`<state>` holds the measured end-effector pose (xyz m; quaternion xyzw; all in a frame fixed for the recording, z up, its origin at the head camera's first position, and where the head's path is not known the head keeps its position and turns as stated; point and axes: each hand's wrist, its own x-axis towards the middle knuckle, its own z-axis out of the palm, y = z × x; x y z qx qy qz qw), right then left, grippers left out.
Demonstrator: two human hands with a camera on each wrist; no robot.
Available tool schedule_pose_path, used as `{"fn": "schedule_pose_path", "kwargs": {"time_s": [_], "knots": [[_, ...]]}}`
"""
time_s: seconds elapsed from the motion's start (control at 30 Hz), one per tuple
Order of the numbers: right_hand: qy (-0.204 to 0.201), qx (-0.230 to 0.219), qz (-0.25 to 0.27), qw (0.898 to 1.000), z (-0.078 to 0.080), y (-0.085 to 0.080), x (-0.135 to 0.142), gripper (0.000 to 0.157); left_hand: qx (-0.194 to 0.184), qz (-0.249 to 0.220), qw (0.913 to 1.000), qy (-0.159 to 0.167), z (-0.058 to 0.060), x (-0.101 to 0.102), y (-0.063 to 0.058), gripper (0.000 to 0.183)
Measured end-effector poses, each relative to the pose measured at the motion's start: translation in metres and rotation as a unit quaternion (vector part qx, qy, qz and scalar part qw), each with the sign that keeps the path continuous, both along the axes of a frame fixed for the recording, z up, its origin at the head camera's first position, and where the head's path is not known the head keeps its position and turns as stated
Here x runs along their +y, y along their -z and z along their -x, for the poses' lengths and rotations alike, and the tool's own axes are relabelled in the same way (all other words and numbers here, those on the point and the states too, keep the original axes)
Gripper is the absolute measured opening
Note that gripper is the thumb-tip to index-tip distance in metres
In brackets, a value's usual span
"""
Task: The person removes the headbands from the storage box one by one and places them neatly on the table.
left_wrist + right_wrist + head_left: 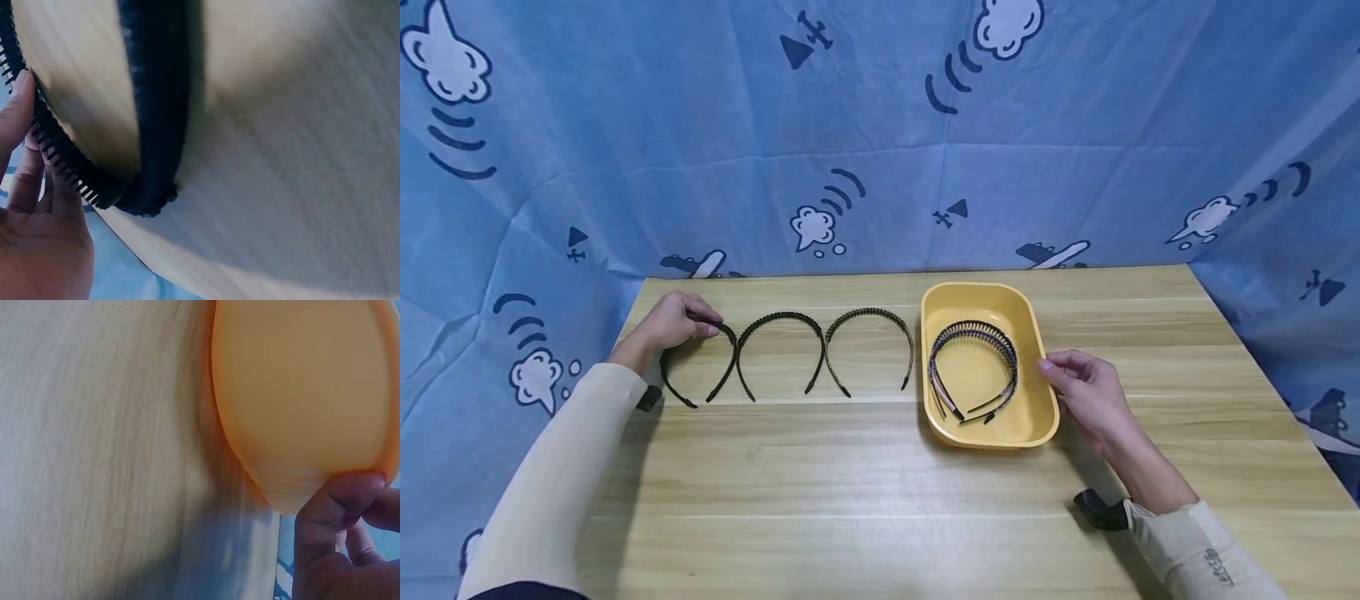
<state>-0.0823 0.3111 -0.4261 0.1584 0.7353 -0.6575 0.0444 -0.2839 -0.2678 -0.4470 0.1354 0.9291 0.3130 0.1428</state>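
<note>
My left hand [673,321] is at the far left of the row, its thumb and fingers pinching the top of a black toothed headband [733,354]. Close up in the left wrist view, the comb-like teeth of this headband [62,153] show along the inner side of the fingers. To its right lie a second black headband [782,316] and a brownish one [870,312], all with ends toward me. My right hand [1092,396] grips the right rim of a yellow plastic basin [977,302], thumb on the rim. Inside the basin, several headbands [973,327] lie overlapped.
Everything stands on a light wooden table [820,500]. A blue printed cloth [880,108] hangs along the back and both sides. Black wrist devices [1101,510] sit at the cuffs of both beige sleeves.
</note>
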Motion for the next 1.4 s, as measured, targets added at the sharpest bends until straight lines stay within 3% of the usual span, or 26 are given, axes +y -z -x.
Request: {"fn": "schedule_pose_path", "kwargs": {"time_s": [0.53, 0.73, 0.97, 1.23, 1.4], "knots": [[0.003, 0.022, -0.003, 1.0, 0.002, -0.001, -0.002, 0.012, -0.041, -0.012, 0.9986, -0.03, -0.002, -0.001, -0.009, 0.035], [0.001, 0.012, -0.008, 1.0, 0.002, -0.003, -0.001, 0.017, -0.051, -0.015, 0.9973, -0.05, -0.004, 0.002, -0.013, 0.034], [-0.004, 0.005, -0.004, 1.0, 0.002, -0.001, 0.0, 0.016, -0.037, -0.029, 0.9959, -0.077, -0.003, 0.01, -0.013, 0.037], [0.001, 0.001, 0.02, 1.0, 0.0, -0.003, 0.0, 0.016, 0.03, -0.044, 0.9977, -0.042, 0.001, 0.027, -0.019, 0.04], [0.004, -0.003, 0.032, 0.999, 0.0, -0.003, 0.0, 0.015, 0.031, -0.055, 0.9978, -0.023, 0.003, 0.039, -0.023, 0.042]]}}
